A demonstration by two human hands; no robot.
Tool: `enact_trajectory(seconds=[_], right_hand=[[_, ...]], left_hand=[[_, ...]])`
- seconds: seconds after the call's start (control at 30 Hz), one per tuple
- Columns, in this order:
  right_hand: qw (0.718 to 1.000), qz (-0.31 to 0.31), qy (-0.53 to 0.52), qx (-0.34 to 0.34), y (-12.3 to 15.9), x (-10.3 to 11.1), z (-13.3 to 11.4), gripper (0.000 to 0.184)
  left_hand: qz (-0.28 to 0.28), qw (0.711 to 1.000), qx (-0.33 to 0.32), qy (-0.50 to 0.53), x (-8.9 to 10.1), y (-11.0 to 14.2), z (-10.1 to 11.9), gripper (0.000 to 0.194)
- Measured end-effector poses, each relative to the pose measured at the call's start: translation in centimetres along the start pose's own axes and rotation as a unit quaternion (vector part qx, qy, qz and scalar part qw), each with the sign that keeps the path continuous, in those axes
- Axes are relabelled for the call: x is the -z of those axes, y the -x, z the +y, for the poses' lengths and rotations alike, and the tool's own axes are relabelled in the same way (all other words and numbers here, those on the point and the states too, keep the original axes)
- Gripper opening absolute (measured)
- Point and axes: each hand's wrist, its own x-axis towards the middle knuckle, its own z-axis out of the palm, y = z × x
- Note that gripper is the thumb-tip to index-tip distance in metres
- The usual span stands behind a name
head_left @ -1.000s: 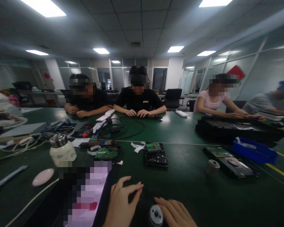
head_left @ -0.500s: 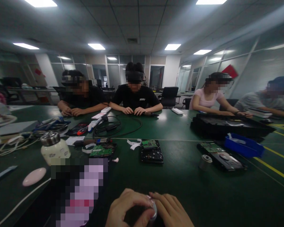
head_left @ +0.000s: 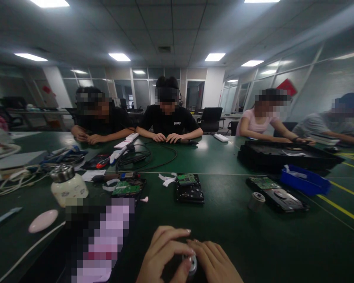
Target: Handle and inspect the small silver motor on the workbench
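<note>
The green table [head_left: 224, 228] fills the lower half of the view and serves as the landmark for everything else. Along its far edge sit four other people, their forearms resting on it; the person in the black shirt [head_left: 169, 122] sits at the middle of that edge with both hands on a black cable [head_left: 153, 157] looped over the table top. Toward the table's right side lies a long black tray [head_left: 286, 157], with a blue bin [head_left: 305, 181] just in front of it. Near the table's centre rests an opened hard drive [head_left: 190, 188] with a green circuit board on top. At the table's left side stands a cream jar with a metal lid [head_left: 67, 184], and a pink oval object [head_left: 43, 220] lies nearer the table's close edge.

At the near edge of the table, the left hand [head_left: 161, 255] and right hand [head_left: 214, 261] meet over a small round metal part [head_left: 191, 263]. The left thumb and fingers curl around it in a narrow pinch, and the right fingertips press against it from the other side; the part is mostly covered, so it seems both hands hold it, just above the table surface.
</note>
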Motion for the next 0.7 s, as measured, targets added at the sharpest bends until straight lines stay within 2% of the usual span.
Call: enact_trajectory(seconds=[0.17,0.27,0.4,0.5,0.6,0.67,0.7], right_hand=[[0.999,-0.041,0.013,0.014,-0.3,0.5,-0.1,0.049],[0.999,-0.03,0.013,0.019,-0.2,0.3,0.0,0.042],[0.999,-0.001,0.022,0.024,0.1,-0.1,0.2,0.032],[0.999,0.003,0.026,0.02,0.2,-0.2,0.3,0.033],[0.999,0.015,0.036,0.024,0.1,-0.2,0.4,0.038],[0.998,0.032,0.048,0.033,0.1,-0.3,0.4,0.04],[0.997,0.04,0.052,0.037,0.0,-0.3,0.4,0.041]], left_hand=[[0.035,0.999,0.015,0.015,-0.5,-0.3,0.1,0.022],[0.033,0.998,0.048,0.024,-0.6,-0.1,0.1,0.026],[0.015,0.998,0.053,0.029,-0.4,-0.1,0.3,0.03],[0.056,0.995,0.065,0.042,-0.3,-0.2,0.4,0.021],[0.143,0.98,0.134,0.026,-0.4,-0.1,-0.3,0.006],[0.148,0.968,0.204,-0.012,-0.5,0.0,-1.4,0.005],[0.124,0.963,0.236,-0.03,-0.6,0.1,-2.0,0.005]])
